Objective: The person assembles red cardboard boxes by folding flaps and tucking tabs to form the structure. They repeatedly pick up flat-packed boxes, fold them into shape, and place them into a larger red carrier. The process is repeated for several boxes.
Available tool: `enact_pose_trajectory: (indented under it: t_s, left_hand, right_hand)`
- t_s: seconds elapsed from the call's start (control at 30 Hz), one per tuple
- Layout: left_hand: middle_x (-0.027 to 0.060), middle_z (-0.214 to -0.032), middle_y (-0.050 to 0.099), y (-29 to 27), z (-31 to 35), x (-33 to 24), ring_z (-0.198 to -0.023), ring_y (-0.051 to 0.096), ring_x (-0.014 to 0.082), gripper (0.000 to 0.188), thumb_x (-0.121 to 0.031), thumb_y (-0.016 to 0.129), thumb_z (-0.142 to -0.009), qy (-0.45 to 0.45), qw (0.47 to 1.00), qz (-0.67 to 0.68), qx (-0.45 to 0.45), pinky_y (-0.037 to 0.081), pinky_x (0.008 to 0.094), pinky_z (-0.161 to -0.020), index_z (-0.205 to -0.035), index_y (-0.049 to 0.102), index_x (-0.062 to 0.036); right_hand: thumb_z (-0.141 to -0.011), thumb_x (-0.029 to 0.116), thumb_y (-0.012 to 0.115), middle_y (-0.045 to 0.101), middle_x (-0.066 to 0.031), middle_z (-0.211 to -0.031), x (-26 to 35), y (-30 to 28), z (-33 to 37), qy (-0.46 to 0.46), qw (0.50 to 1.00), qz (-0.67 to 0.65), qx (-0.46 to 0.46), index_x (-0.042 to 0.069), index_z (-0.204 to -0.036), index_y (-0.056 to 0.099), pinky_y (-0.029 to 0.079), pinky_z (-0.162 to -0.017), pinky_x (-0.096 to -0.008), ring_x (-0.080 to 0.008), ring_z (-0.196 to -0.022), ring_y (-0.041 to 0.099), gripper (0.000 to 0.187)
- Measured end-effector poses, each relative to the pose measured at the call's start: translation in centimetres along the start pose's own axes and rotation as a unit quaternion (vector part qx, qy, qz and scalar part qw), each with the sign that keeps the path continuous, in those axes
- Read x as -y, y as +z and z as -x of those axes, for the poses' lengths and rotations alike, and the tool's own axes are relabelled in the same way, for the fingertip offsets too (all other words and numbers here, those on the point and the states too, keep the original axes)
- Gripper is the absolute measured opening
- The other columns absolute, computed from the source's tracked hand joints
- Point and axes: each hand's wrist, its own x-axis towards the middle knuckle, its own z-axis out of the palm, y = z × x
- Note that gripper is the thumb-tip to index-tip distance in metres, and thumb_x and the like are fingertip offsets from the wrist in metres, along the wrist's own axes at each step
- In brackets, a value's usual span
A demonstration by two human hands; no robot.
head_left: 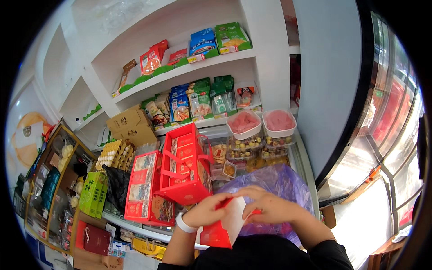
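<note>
A small red carton (218,233) with a white inside is held low in front of my body. My left hand (208,210), with a white band at its wrist, is closed around the carton's upper left side. On the other side my right hand (266,207) grips a flap at the carton's right edge, fingers bent. The carton's top looks unfolded, and its far side is hidden by my hands. Just beyond my left hand stands a red gift box (182,182) with red ribbon handles, divided into compartments that hold red packs. Beneath my right hand lies a purple plastic bag (288,189).
Left of the gift box is another red patterned box (143,186), then a black bag (118,185), green boxes (93,194) and egg trays (115,154). White tubs of pink food (243,124) stand on clear packs at the back. Shelves (180,67) hold several packets.
</note>
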Motion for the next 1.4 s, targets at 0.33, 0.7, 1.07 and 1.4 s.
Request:
enact_pose_trajectory:
  t_s: [0.33,0.7,1.07,1.4]
  left_hand:
    - [0.0098,-0.137,0.038,-0.8,4.7,-1.8,-0.124,0.036,0.0163,0.091,-0.03,0.074,-0.074,0.057,0.991,0.005,0.125,0.03,0.0319,-0.102,-0.141,0.021,0.0027]
    - [0.0096,-0.116,0.056,0.0,5.7,1.8,-0.106,0.053,0.0169,0.048,-0.017,0.066,-0.083,-0.039,0.962,0.259,-0.082,0.044,0.0326,-0.091,-0.123,0.046,0.0009]
    - [0.009,-0.109,0.061,1.5,2.2,1.7,-0.098,0.057,0.0143,0.029,-0.008,0.062,-0.086,0.069,0.911,0.283,-0.291,0.046,0.0284,-0.086,-0.112,0.055,0.0026]
    - [0.0125,-0.126,0.046,5.2,1.5,4.4,-0.118,0.043,0.0187,0.043,-0.008,0.048,-0.09,0.127,0.973,0.051,-0.184,0.034,0.0321,-0.098,-0.13,0.036,0.0038]
  right_hand:
    - [-0.075,0.009,0.069,0.063,-0.0127,-0.105,-2.0,-0.6,0.4,0.09,0.982,-0.163,-0.019,0.006,-0.091,0.067,0.047,-0.081,-0.0343,-0.0226,-0.094,0.061,0.016]
    - [-0.081,0.009,0.066,0.051,-0.0114,-0.118,-2.3,4.6,-1.0,0.13,0.937,-0.254,-0.2,0.003,-0.135,0.025,0.045,-0.091,-0.0333,-0.0162,-0.109,0.051,0.068]
    - [-0.087,0.009,0.06,0.064,-0.0081,-0.099,-2.9,6.0,-2.1,0.257,0.888,-0.3,-0.236,-0.002,-0.109,0.053,0.049,-0.078,-0.0276,-0.0115,-0.09,0.06,0.026]
    - [-0.06,0.03,0.082,0.02,-0.0274,-0.139,-4.0,6.3,-1.5,0.126,0.97,-0.108,-0.177,0.001,-0.142,-0.007,0.022,-0.108,-0.042,-0.0385,-0.132,0.02,0.125]
